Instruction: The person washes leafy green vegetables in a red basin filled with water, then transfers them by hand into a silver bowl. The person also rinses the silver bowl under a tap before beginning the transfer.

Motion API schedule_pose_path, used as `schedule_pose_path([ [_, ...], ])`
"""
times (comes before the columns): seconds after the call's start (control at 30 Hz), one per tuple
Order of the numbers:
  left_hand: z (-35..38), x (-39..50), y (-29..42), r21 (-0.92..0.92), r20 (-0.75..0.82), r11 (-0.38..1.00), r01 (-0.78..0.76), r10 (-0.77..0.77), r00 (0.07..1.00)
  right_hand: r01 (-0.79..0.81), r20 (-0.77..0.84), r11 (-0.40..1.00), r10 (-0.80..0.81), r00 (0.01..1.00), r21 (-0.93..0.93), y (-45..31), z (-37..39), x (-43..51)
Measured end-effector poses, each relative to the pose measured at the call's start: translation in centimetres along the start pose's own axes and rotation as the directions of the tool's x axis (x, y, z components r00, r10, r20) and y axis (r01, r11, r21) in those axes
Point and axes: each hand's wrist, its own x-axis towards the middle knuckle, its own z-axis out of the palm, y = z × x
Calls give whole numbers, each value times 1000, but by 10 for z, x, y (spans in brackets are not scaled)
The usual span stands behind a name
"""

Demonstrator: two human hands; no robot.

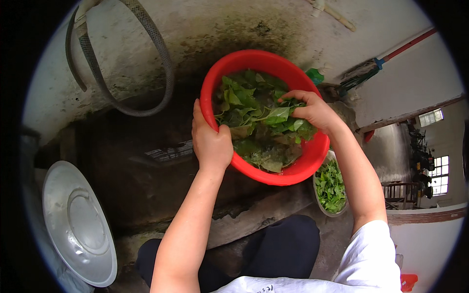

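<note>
A round red plastic basin (269, 178) holds green leafy vegetables (243, 95) in water. My left hand (212, 143) grips the basin's left rim, its thumb on the inside edge and its fingers along the outer wall. At the basin's right side my right hand (311, 110) reaches in over the rim, fingers curled onto a bunch of leaves and stems. Part of the bunch hides under that hand. A metal bowl (319, 205) with more green leaves (331, 186) stands by my right forearm, partly covered by the basin.
A large metal lid (88, 219) leans at the left. A ribbed grey hose (165, 62) loops down the stained wall (227, 22). The dark wet floor (146, 172) lies within a low concrete kerb (253, 223). A red-handled mop (406, 45) leans at the right, near a green object (315, 76).
</note>
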Motion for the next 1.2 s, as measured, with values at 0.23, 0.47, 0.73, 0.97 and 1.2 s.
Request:
schedule_pose_path([
  [0.23,5,1,-4,4,-33,998,-56,56,998,-39,-6,742,47,999,-669,33,90,33],
  [0.47,5,3,1,-21,8,999,-46,47,999,35,19,700,-31,999,-713,42,93,62],
  [0.73,3,1,-1,-3,-8,1000,-28,28,1000,108,0,905,-118,993,-410,10,10,-9],
  [0.97,7,2,-1,-6,-16,999,-46,45,999,43,195,592,196,961,-805,49,60,6],
  [1.2,7,3,-1,-26,-4,998,-64,64,998,150,163,613,-36,986,-776,53,48,22],
])
